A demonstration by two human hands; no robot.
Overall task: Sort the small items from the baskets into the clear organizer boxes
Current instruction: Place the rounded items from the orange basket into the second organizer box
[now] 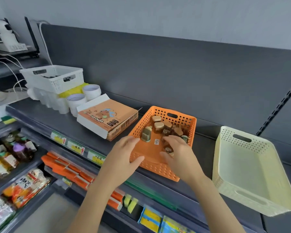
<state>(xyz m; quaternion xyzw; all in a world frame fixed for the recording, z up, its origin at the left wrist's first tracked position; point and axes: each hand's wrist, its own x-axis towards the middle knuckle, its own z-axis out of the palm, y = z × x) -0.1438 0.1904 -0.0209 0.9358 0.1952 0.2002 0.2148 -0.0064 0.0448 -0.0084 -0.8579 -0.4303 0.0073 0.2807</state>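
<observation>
An orange perforated basket (185, 121) sits on the dark shelf and holds several small brown and green figurine-like items (160, 126). My left hand (123, 154) grips the basket's near left corner, thumb along the front wall and fingers over the rim. My right hand (178, 153) reaches inside the basket with fingers curled around a small brown item (168, 149). An orange and white cartoon-printed box (106, 120) lies to the left of the basket. No clear organizer box is in view.
A pale yellow basket (247, 170) stands empty to the right, overhanging the shelf's front edge. At the back left are white tape rolls (83, 98) and a white basket (54, 78). Lower shelves (23, 165) hold packaged goods and sponges.
</observation>
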